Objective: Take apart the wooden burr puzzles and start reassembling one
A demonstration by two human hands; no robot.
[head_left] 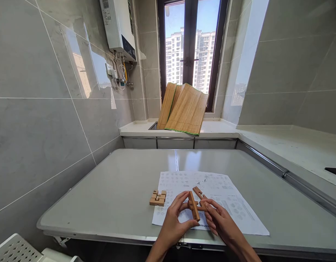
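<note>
My left hand (172,222) pinches a notched wooden puzzle bar (193,206) between thumb and fingers, holding it tilted above the printed sheet (233,203). My right hand (221,220) grips a second wooden piece (200,193) that crosses the first one, so the two bars form a cross. A small cluster of several more wooden puzzle pieces (157,198) lies on the grey table (116,189) just left of the sheet, a short way from my left hand.
A white plastic chair (15,250) sits at the lower left below the table edge. Behind the table runs a counter (217,128) with rolled bamboo mats (184,107) leaning at the window. A water heater (119,27) hangs on the left wall.
</note>
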